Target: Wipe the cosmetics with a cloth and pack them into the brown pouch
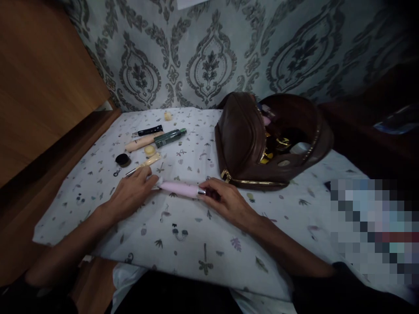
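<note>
A pink tube (180, 189) with a silver band lies crosswise between my hands, over the patterned white cloth. My right hand (227, 198) has its thumb and fingers closed round the tube's banded end. My left hand (134, 192) is at the tube's pale left end, its fingers bent together; what they grip, if anything, is hidden. Just beyond my left hand is a slim yellowish tube (149, 163) with a silver cap. Farther back lie a peach tube (140, 142), a dark green tube (166, 138), a black tube (149, 131) and a round yellow item (149, 151).
An open brown bag (242, 139) with gold zips, holding several small items, stands at the back right. A round black jar (122, 160) sits at the left, and a small yellowish piece (168, 116) near the patterned wall. Wooden furniture (49, 78) borders the left side.
</note>
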{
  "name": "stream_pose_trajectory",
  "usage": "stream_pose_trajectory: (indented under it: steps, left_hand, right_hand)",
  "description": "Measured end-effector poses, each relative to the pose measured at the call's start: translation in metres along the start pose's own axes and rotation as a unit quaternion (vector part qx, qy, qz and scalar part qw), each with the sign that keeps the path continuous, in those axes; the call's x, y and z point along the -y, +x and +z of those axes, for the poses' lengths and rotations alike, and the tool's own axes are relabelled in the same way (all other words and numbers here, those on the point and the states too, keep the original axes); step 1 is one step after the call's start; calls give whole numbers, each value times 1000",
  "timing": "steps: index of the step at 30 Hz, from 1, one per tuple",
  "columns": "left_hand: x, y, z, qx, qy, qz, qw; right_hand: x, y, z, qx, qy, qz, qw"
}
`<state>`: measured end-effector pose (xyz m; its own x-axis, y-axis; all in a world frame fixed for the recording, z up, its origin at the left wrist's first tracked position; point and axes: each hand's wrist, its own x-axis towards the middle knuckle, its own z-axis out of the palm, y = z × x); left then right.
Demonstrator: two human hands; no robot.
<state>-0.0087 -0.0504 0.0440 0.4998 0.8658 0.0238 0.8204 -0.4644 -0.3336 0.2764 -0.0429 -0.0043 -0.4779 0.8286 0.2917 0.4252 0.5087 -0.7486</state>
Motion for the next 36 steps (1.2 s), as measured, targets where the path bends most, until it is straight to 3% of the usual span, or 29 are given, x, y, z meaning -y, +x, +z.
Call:
stream_pose_trajectory:
  steps: [6, 10, 13, 16, 19, 21, 24, 27, 36]
  left_hand:
    - [5, 12, -8, 31, -40, -2, 999]
    - [4, 14, -10, 21, -37, -30, 999]
    - [-2, 12, -10, -32, -34, -67, 997]
    - [-21, 13, -6, -130, -38, -71, 988]
    - [-50, 18, -1, -209, -51, 5, 976]
    - [-69, 21, 2, -225, -46, 74, 970]
    - [-86, 23, 3, -194, -19, 129, 972]
    - [-84, 22, 5, -139, -10, 123, 983]
    - [-26, 19, 4, -10, -14, -62, 998]
  right_hand:
    - [-5, -2, 4, -24, -10, -4, 1000]
    - [-4, -2, 2, -28, -8, -18, 999]
    - [-3, -2, 1, -28, -11, -20, 999]
    - [-4, -2, 2, -24, -16, -20, 999]
    - [-4, -1, 3, -31, -23, -27, 999]
    - [-4, 0, 3, -30, -25, -28, 999]
    - [-3, 1, 2, -24, -22, -28, 999]
    - [-2, 1, 1, -17, -19, -21, 999]
    - [0, 1, -1, -7, -20, 5, 1000]
